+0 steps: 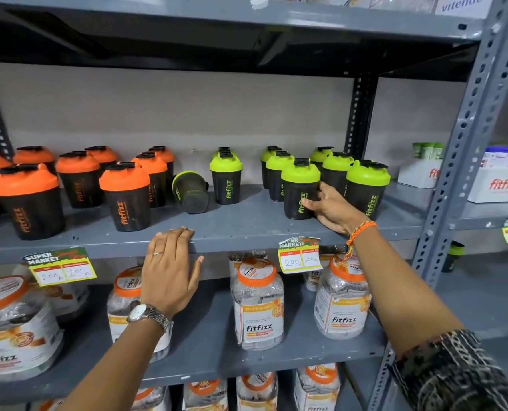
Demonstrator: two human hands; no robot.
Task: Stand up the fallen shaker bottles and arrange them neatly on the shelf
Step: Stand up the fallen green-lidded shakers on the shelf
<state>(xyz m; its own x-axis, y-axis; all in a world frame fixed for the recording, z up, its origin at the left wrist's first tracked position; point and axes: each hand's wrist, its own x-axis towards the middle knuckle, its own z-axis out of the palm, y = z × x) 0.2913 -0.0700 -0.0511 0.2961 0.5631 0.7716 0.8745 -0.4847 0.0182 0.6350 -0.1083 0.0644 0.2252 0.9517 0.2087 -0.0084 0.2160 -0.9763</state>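
1. Jars: Fitfizz jars (258, 304) stand on the lower shelf, under both forearms. Not in the way of the shaker work, though a dropped elbow could bump one.
2. Left hand (169, 271) is open and flat, fingers lying over the front lip of the shaker shelf (235, 232), holding nothing. Looks like bracing only.
3. Price tags (300, 255) hang off that same lip, one already torn. A wrist dragging past could rip it off.
4. Right hand (329, 207) is wrapped around the lower body of an upright green-lid shaker (300, 188) at the front right of the shelf. Grip is partial: fingers on the side, palm behind.
5. Risk: green-lid neighbours (368, 188) stand just beside and behind it. Sliding the held one sideways could knock them over in a chain; the tapered bases look tippy.
6. One fallen shaker (191, 191) lies on its side mid-shelf, base toward camera, between the orange-lid group (125, 195) and a lone green-lid pair (226, 178). Round body, so it may roll when touched and hit the orange row right beside it.
7. Reaching it means crossing open shelf; nothing blocks access from the front.
8. Farther right, beyond the upright post (466, 143), white Fitfizz boxes (499, 185) are irrelevant.
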